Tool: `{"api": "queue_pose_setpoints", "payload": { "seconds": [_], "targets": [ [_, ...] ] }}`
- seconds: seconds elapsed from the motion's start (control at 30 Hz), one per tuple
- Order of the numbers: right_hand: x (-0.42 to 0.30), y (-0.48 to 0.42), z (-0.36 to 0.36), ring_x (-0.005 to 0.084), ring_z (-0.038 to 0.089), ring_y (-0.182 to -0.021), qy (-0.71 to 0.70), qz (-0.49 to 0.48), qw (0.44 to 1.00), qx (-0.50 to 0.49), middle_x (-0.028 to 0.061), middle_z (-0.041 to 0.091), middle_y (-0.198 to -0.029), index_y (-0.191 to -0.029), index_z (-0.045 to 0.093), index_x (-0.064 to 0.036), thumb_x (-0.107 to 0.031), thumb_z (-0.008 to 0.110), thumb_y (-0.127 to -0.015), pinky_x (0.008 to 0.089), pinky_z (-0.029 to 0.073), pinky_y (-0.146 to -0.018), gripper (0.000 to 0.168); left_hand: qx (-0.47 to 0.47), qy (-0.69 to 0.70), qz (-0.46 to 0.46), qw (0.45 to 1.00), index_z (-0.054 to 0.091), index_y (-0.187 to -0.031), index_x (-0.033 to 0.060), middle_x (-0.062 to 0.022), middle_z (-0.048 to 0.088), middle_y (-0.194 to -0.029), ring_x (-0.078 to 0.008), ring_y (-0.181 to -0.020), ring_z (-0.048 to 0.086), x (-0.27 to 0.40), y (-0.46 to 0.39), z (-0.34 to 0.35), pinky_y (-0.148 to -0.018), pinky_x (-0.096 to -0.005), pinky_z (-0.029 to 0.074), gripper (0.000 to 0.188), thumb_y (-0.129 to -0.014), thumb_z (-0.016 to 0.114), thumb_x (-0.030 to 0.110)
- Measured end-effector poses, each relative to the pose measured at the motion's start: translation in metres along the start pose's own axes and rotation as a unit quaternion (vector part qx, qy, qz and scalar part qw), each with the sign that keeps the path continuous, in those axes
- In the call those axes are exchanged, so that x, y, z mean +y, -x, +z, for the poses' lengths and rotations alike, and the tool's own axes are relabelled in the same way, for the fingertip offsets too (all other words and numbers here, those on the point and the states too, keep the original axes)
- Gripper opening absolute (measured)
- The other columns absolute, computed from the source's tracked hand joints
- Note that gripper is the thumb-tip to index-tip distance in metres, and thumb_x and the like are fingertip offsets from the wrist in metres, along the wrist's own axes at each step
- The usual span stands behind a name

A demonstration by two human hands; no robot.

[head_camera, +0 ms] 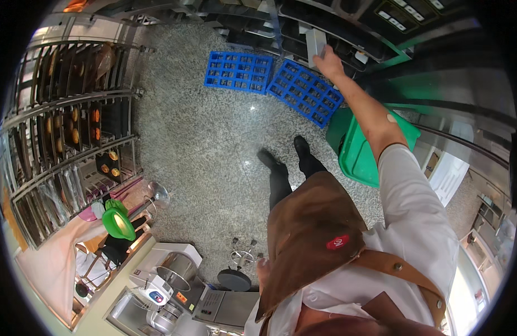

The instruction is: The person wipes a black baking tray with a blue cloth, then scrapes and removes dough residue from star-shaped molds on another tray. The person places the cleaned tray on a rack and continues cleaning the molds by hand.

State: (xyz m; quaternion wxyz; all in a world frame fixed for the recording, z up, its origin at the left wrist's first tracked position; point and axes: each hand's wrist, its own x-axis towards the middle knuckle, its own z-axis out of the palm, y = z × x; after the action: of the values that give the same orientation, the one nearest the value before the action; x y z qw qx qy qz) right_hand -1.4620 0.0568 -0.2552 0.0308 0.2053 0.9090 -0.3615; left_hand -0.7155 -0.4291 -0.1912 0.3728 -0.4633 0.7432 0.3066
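Observation:
At the upper right, my right hand (329,65) reaches out at arm's length. Its fingers are on the edge of a pale rectangular box-shaped piece (315,45), possibly a metal tin. Dark shelves or trays (346,25) of a steel unit lie just behind that hand. Only a small part of my left hand (263,272) shows, low beside the brown apron (313,227); the rest is hidden, so its grip cannot be made out. Two blue plastic grid pallets (239,72) lie on the floor below the steel unit.
A green lidded bin (361,155) stands under my right arm. Tall tray racks (69,96) with baked goods line the left side. Behind are a dough mixer (174,269) and a round stool (234,280). Another person (94,262) is at the lower left. The floor is speckled stone.

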Motion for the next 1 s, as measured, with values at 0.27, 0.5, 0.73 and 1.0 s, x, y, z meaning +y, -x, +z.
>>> {"api": "queue_pose_setpoints", "payload": {
  "seconds": [0.27, 0.5, 0.73, 1.0],
  "targets": [
    [-0.033, -0.086, 0.054, 0.0454, 0.062, -0.108, 0.171, -0.026, 0.982, 0.073, 0.0303, 0.064, -0.117, -0.131, 0.054, -0.002, -0.045, 0.064, -0.088, 0.0512, 0.050, -0.095, 0.061, -0.096, -0.074, -0.030, 0.992, 0.056, -0.131, -0.0042, -0.0236, 0.070, -0.108, -0.0315, -0.107, 0.066, 0.032, -0.016, -0.053, -0.090, -0.0384, 0.050, 0.061, -0.087, 0.067, 0.037],
    [-0.027, -0.128, 0.084, 0.0479, 0.060, -0.108, 0.084, -0.041, 0.990, 0.102, 0.0290, 0.066, -0.114, -0.123, 0.064, -0.001, -0.053, 0.062, -0.092, 0.0525, 0.049, -0.094, 0.060, -0.081, -0.045, -0.045, 0.995, 0.062, -0.130, 0.0057, -0.0181, 0.070, -0.119, -0.0285, -0.110, 0.066, 0.023, -0.043, -0.084, -0.093, -0.0409, 0.051, 0.057, -0.087, 0.072, 0.042],
    [-0.015, -0.141, 0.097, 0.0499, 0.060, -0.108, 0.079, -0.074, 0.986, 0.129, 0.0302, 0.065, -0.116, -0.120, 0.068, -0.002, -0.046, 0.060, -0.095, 0.0537, 0.048, -0.096, 0.051, -0.104, -0.224, 0.216, 0.945, 0.066, -0.121, 0.0043, -0.0173, 0.071, -0.112, -0.0268, -0.107, 0.066, -0.004, -0.083, -0.116, -0.090, -0.0391, 0.051, 0.047, -0.092, 0.064, 0.042],
    [-0.071, -0.036, 0.097, 0.0483, 0.062, -0.102, -0.018, 0.010, 0.993, 0.118, 0.0294, 0.065, -0.111, -0.135, 0.051, 0.001, -0.028, 0.067, -0.090, 0.0530, 0.051, -0.089, 0.056, -0.162, -0.069, 0.054, 0.983, 0.070, -0.098, 0.0021, -0.0140, 0.070, -0.087, -0.0222, -0.079, 0.063, 0.080, -0.122, -0.151, -0.078, -0.0395, 0.050, 0.035, -0.094, 0.056, 0.034]
  ]
}}
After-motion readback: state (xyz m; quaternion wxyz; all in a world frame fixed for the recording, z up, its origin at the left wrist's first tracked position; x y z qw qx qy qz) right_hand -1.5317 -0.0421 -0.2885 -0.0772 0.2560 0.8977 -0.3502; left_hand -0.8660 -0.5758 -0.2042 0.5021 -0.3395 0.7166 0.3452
